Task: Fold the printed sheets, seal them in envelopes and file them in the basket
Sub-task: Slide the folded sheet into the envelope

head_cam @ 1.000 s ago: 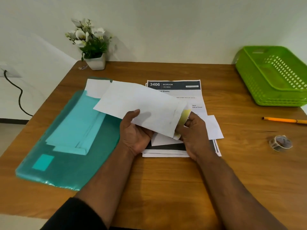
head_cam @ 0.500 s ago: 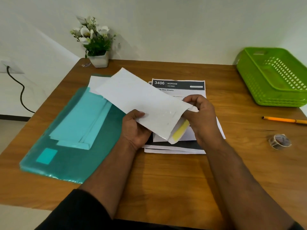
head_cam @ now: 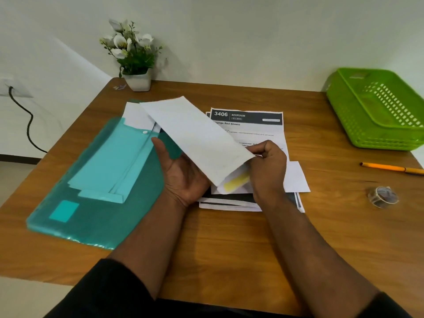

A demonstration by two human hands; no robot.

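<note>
Two bare hands hold one white envelope (head_cam: 197,141) above the wooden table (head_cam: 229,249). The left hand (head_cam: 183,177) lies palm up beneath the envelope's near end, thumb raised along its left edge, fingers hidden under the paper. The right hand (head_cam: 267,166) has its fingers curled, pinching the envelope's open right end, where a flap with one yellow adhesive strip (head_cam: 236,185) hangs below. Under the hands lies one stack of printed sheets (head_cam: 250,125), top page headed "3406 BEDROOM"; the exact number of sheets cannot be told. One small folded white sheet (head_cam: 296,177) rests on the stack just right of the right hand. To the left, one translucent teal folder (head_cam: 91,216) holds several envelopes, their count unclear. To the right lie one roll of clear tape (head_cam: 382,196) and, beyond it, one orange pencil (head_cam: 390,168). At the far right stands one green basket (head_cam: 358,125); at the far left, one potted flower (head_cam: 135,58) against the wall.
</note>
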